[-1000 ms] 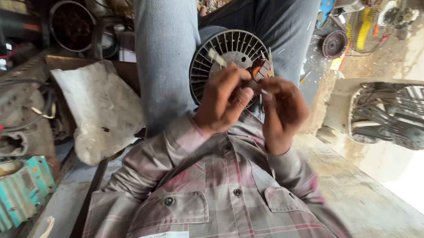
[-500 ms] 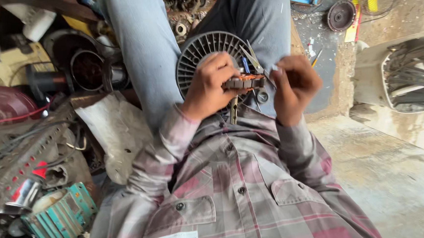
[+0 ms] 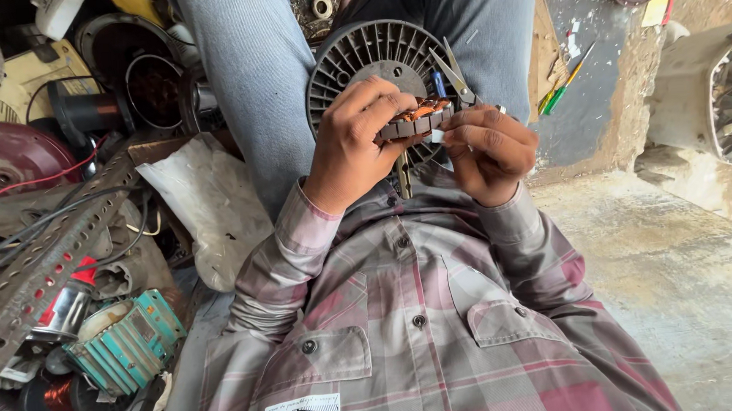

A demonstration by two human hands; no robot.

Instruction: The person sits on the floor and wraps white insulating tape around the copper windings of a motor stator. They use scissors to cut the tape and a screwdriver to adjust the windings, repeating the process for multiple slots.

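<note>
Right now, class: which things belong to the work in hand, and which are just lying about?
In hand:
left hand
right hand
copper-wound stator
scissors
grey fan housing

Lying about:
teal part
slotted metal angle
white bag
screwdrivers

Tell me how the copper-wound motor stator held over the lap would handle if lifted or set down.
The stator is stacked steel with copper windings, so probably stiff and heavy for its size. The left hand wraps it while the right hand works its edge, suggesting it needs steadying. Its round shape could roll on edge, and the exposed fine wire likely snags easily.
</note>
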